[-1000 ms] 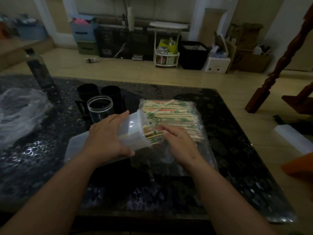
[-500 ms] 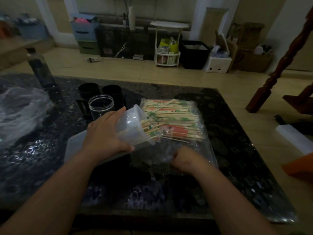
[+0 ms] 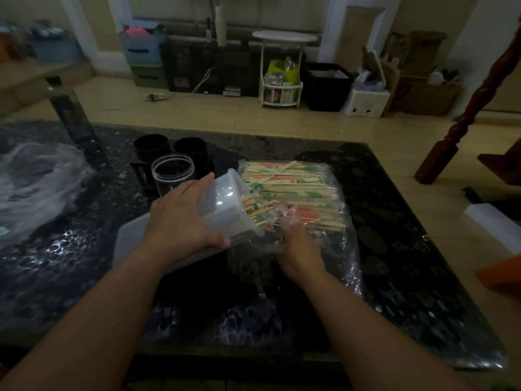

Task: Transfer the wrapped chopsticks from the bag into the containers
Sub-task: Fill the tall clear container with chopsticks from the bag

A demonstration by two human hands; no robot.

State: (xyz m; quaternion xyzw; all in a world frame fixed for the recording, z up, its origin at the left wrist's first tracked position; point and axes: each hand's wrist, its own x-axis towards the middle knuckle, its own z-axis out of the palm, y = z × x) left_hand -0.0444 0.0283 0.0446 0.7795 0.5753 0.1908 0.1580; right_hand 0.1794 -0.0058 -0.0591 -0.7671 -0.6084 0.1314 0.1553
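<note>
1. Two hands are at work over the table (image 3: pixel 394 249). The left hand (image 3: pixel 180 224) grips a translucent container (image 3: pixel 225 204) tilted on its side. The right hand (image 3: pixel 298 249) is at the mouth of the bag (image 3: pixel 348 249), too blurred to tell its grasp.
2. A few wrapped chopsticks (image 3: pixel 293 187) poke from the container; most lie in the bag just beyond.
3. They look light, stiff and slippery in their wrappers, so they are probably best gathered mid-length as a bundle.
4. Farther off stand a clear jar (image 3: pixel 172 173) and black cups (image 3: pixel 152 146).

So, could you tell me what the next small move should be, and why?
Probably pinch a few wrapped chopsticks from the plastic bag and slide them into the tilted container: the left hand holds its partly filled mouth toward the bag, and the right hand is at the pile.
</note>
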